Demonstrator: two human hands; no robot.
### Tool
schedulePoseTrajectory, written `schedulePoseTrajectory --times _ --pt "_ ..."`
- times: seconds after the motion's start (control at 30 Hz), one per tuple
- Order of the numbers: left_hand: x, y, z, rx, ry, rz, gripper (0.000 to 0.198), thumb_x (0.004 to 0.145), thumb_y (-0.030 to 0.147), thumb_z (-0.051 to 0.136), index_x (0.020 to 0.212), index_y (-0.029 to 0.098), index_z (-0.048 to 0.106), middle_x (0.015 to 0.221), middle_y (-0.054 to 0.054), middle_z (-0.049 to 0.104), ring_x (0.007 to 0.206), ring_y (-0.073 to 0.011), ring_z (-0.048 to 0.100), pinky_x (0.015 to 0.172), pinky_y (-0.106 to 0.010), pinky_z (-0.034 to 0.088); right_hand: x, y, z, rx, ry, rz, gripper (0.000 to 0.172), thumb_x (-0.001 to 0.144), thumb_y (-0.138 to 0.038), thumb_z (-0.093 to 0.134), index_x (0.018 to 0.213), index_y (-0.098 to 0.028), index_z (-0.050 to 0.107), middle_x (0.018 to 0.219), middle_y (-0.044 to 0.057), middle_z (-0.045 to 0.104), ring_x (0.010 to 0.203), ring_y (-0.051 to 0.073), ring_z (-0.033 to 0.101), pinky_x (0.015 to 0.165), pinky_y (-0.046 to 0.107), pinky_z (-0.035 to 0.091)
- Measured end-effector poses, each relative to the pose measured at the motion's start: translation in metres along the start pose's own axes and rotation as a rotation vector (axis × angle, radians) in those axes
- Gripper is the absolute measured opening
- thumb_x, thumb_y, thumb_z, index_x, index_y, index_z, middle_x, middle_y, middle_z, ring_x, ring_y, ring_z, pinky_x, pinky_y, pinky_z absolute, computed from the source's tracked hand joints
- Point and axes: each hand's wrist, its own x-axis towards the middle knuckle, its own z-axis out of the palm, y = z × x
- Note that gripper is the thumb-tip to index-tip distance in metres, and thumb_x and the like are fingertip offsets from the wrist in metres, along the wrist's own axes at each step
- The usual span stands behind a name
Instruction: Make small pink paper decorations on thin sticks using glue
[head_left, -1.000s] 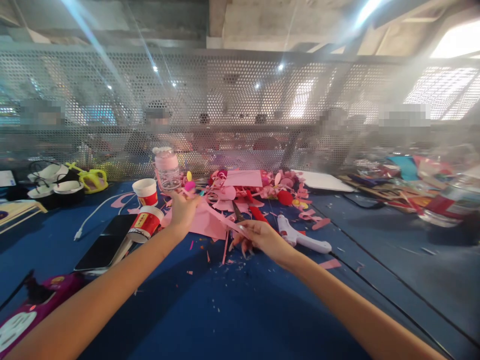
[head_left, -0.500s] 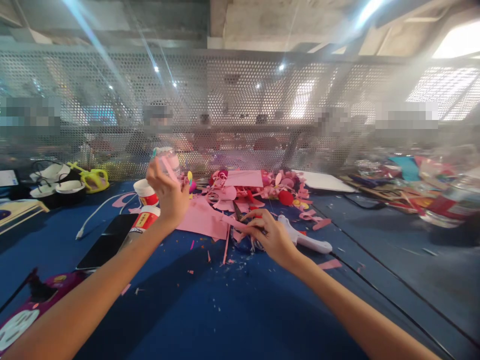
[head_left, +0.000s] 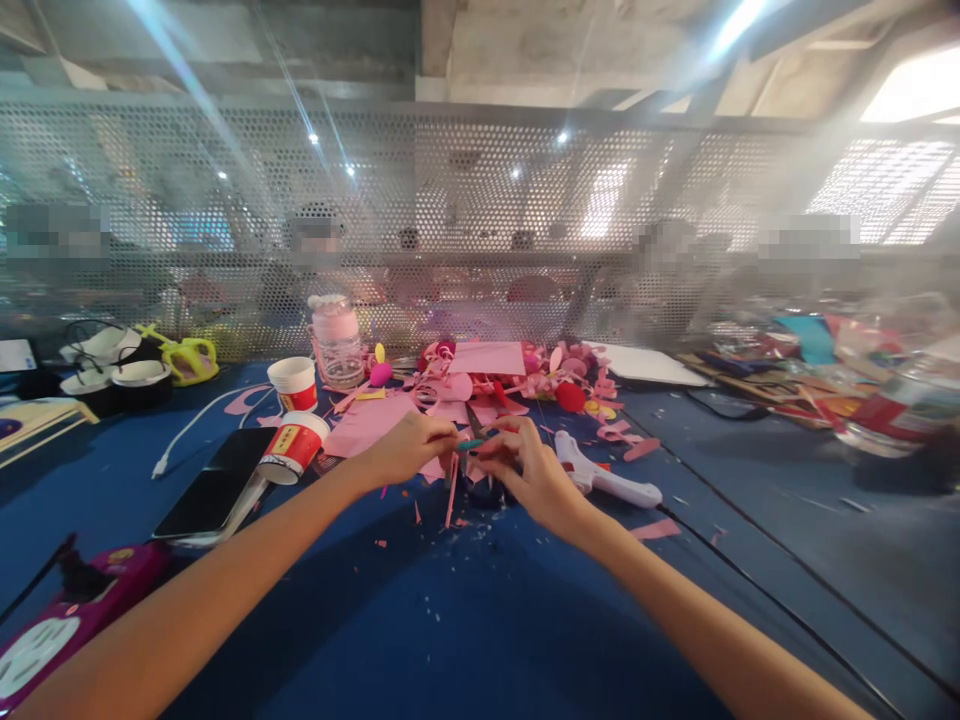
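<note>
My left hand (head_left: pixel 412 447) is closed in a pinch on a small, thin teal piece (head_left: pixel 470 444) over the middle of the table. From the other side, my right hand (head_left: pixel 529 465) has its fingertips closed at the end of this same piece. Its exact kind is too small to make out. Behind and below the fingers lie scissors (head_left: pixel 475 422), partly hidden by my right hand. A flat pink sheet (head_left: pixel 367 422) rests behind my left hand. Close to my right hand is a white glue gun (head_left: pixel 607 480) with a black cord.
Pink scraps and curls (head_left: pixel 450 388) are heaped at the back, near a pink-lidded bottle (head_left: pixel 337 340). Left are a paper cup (head_left: pixel 292 380), a tipped paper cup (head_left: pixel 295 447), a phone (head_left: pixel 206 485) and a purple power strip (head_left: pixel 97 610). A large plastic bottle (head_left: pixel 900 405) stands right.
My left hand has come down and right from its raised position to meet my right hand. The pink strip that stretched from my right hand no longer shows; the teal piece does.
</note>
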Motion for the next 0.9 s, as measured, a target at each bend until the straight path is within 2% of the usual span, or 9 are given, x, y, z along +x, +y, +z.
schedulePoseTrajectory --times 0.1,0.17,0.23,0.3,0.4,0.57,0.73,0.9 --pt "0.000 -0.011 -0.005 -0.121 0.057 -0.061 0.031 0.085 0.033 0.042 0.066 0.014 0.056 0.051 0.001 0.058 0.050 -0.0101 0.054 0.056 -0.021 0.039 -0.004 0.002 0.010 -0.089 0.103 0.134 0.035 0.072 -0.035 0.060 0.092 -0.019 0.037 0.077 0.003 0.060 0.061 0.014 0.055 0.054 0.026 0.044" --pt "0.001 -0.017 -0.007 -0.189 0.055 -0.102 0.030 0.085 0.035 0.041 0.072 0.014 0.056 0.047 0.003 0.052 0.042 -0.0087 0.049 0.049 -0.020 0.037 -0.008 0.002 0.019 -0.237 0.065 0.182 0.022 0.077 -0.035 0.054 0.083 -0.018 0.041 0.071 0.002 0.058 0.060 0.014 0.054 0.055 0.026 0.044" --pt "0.002 -0.022 -0.008 -0.211 0.065 -0.123 0.030 0.084 0.037 0.041 0.076 0.013 0.056 0.047 0.005 0.047 0.039 -0.0074 0.044 0.043 -0.019 0.033 -0.013 -0.002 0.028 -0.448 -0.031 0.149 0.017 0.079 -0.034 0.050 0.073 -0.018 0.044 0.074 0.005 0.057 0.068 0.017 0.055 0.062 0.030 0.044" --pt "0.002 -0.023 -0.008 -0.225 0.077 -0.123 0.031 0.084 0.039 0.042 0.076 0.013 0.056 0.047 0.005 0.043 0.039 -0.0065 0.039 0.041 -0.018 0.030 -0.017 -0.007 0.037 -0.642 -0.034 0.097 0.023 0.079 -0.040 0.048 0.075 -0.017 0.048 0.080 0.009 0.057 0.078 0.022 0.054 0.069 0.035 0.044" --pt "0.003 -0.022 -0.008 -0.285 0.085 -0.121 0.035 0.083 0.043 0.042 0.075 0.012 0.056 0.046 0.006 0.037 0.039 -0.0057 0.033 0.040 -0.018 0.026 -0.020 -0.016 0.047 -0.801 -0.002 0.082 0.036 0.075 -0.048 0.049 0.083 -0.013 0.051 0.086 0.013 0.056 0.086 0.027 0.052 0.075 0.038 0.043" --pt "0.004 -0.025 -0.007 -0.403 0.119 -0.146 0.038 0.082 0.046 0.042 0.073 0.012 0.056 0.045 0.007 0.033 0.038 -0.0049 0.029 0.039 -0.018 0.027 -0.022 -0.031 0.052 -0.881 0.013 0.179 0.028 0.071 -0.035 0.051 0.085 -0.011 0.053 0.086 0.014 0.056 0.084 0.027 0.054 0.071 0.035 0.043" --pt "0.006 -0.038 -0.007 -0.479 0.169 -0.183 0.042 0.077 0.052 0.045 0.069 0.012 0.055 0.044 0.008 0.032 0.036 -0.0050 0.030 0.039 -0.019 0.032 -0.022 -0.046 0.050 -0.889 -0.151 0.300 0.025 0.078 -0.027 0.041 0.086 -0.010 0.057 0.075 0.013 0.063 0.073 0.025 0.062 0.062 0.032 0.044" --pt "0.007 -0.038 -0.008 -0.502 0.104 -0.201 0.044 0.075 0.054 0.047 0.066 0.011 0.056 0.041 0.008 0.033 0.034 -0.0036 0.029 0.037 -0.018 0.025 -0.019 -0.050 0.051 -0.833 -0.248 0.367 0.030 0.080 -0.028 0.038 0.079 -0.011 0.062 0.068 0.014 0.066 0.067 0.026 0.065 0.055 0.030 0.044"
